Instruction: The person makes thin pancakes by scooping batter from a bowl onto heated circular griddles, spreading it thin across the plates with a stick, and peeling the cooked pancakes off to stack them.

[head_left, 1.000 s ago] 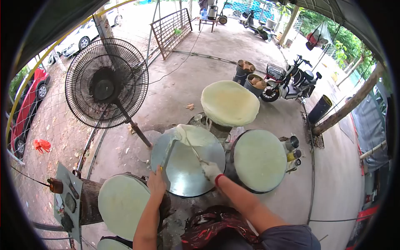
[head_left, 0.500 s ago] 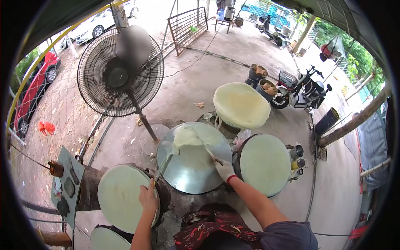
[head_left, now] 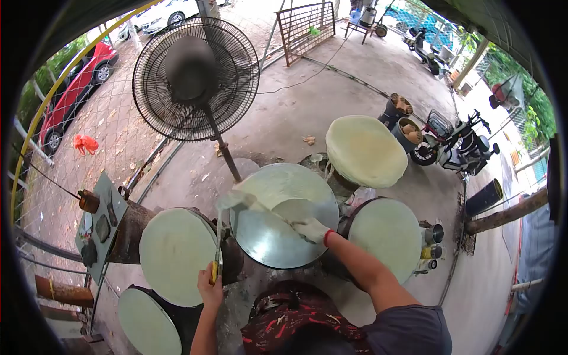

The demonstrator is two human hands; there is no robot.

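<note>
Pale, thin and limp, a round batter sheet is half peeled off the shiny steel griddle, draped between both hands. White-gloved right hand pinches its near edge; left hand is clenched on a yellow-handled blade whose tip lifts the sheet's far-left edge. Four more cream-coated round discs ring the fingers. Beyond stands one black wire fan. No writing is readable.
</note>
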